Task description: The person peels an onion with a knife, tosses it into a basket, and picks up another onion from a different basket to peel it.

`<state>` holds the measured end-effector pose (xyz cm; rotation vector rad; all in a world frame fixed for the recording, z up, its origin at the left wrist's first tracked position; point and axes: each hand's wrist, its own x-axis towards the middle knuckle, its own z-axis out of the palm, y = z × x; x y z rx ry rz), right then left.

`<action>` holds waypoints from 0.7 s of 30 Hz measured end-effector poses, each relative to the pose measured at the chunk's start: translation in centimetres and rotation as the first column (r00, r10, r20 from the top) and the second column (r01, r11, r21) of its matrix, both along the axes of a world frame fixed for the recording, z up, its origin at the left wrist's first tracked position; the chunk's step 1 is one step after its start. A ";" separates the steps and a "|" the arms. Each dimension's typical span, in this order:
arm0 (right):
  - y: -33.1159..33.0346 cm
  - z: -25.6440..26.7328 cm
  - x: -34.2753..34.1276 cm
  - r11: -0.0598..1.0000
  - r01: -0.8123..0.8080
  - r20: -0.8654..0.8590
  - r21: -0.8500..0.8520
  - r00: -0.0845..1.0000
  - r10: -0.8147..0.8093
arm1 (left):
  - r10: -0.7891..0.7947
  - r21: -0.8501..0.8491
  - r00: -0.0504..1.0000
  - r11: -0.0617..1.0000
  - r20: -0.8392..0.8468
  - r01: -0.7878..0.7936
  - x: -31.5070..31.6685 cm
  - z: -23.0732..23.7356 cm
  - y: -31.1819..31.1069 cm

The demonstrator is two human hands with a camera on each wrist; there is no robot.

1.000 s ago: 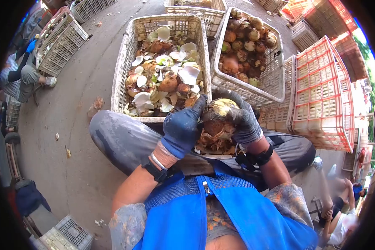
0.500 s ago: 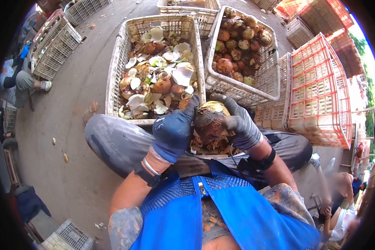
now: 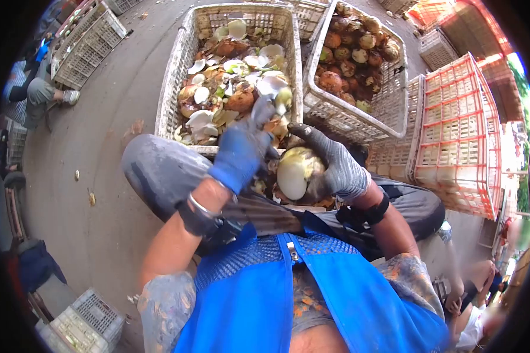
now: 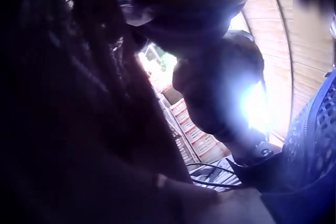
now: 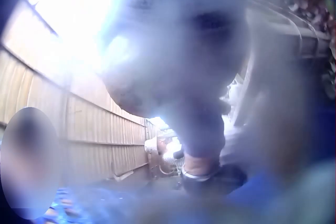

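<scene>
A partly peeled onion point(image 3: 293, 176), pale and smooth on the near side and yellowish above, sits in my gloved right hand point(image 3: 344, 167), with the thumb at its side. My left hand point(image 3: 241, 150), in a blue glove, is blurred by motion left of the onion. Its upper end overlaps the near part of a crate point(image 3: 171, 94) of onion skins. A blurred pale-green peel piece point(image 3: 283, 101) shows just past that hand; I cannot tell whether the fingers pinch anything. The left wrist view is mostly dark, and the right wrist view is hazy.
Right of the skins stands a crate point(image 3: 394, 112) of brown onions. Farther right are stacked crates with red netting point(image 3: 453, 135). A low container's rim point(image 3: 312, 208) shows beneath the onion, between my legs. Another person point(image 3: 41, 97) sits at the far left beside a crate point(image 3: 88, 53).
The left hand has come off the onion and moved away to its left. The onion's near side, brown before, now shows pale flesh. The right hand keeps its hold.
</scene>
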<state>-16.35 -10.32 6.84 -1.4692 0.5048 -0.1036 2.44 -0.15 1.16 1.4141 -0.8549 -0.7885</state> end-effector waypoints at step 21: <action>-2.4 -2.7 -0.7 0.577 0.136 0.191 0.806 0.862 -0.470 | -0.152 0.081 0.812 0.988 0.564 0.128 -1.3 3.0 3.3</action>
